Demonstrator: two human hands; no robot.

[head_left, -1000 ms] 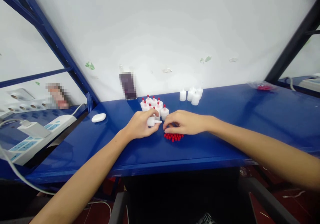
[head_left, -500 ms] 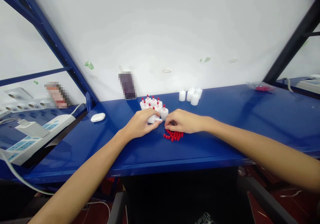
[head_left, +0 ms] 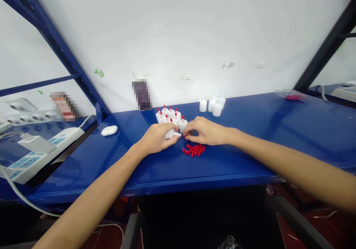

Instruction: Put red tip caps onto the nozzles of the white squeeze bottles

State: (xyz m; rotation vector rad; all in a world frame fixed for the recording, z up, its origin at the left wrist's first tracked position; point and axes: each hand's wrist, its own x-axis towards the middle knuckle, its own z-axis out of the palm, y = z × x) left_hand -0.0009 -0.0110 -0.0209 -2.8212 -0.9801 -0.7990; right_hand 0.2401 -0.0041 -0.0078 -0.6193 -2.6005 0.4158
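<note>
The pale wall (head_left: 194, 30) fills the upper frame and limits my reach behind the blue bench (head_left: 236, 167), whose near edge runs across the lower half; my widest room is the blue surface right of centre, beyond the right forearm. At centre, my right hand (head_left: 204, 131) is nearly closed, thumb and fingertips pinched together, and my left hand (head_left: 157, 137) is curled closed around a bottle. The group of capped bottles (head_left: 183, 125) stands just beyond both hands, about nine wearing red tips, so I judge the larger share done. A clear bag (head_left: 292, 95) with red contents lies upper right, by the back. Right of centre, four uncapped bottles (head_left: 217, 110) show no red, and I count them as left. The loose red caps (head_left: 198, 149) lie below my right hand, well inside the near edge. The held bottle (head_left: 170, 134) is tilted, its bare nozzle pointing right, close to the single red cap (head_left: 184, 137) that seems pinched in my right fingertips; I cannot tell whether they touch.
</note>
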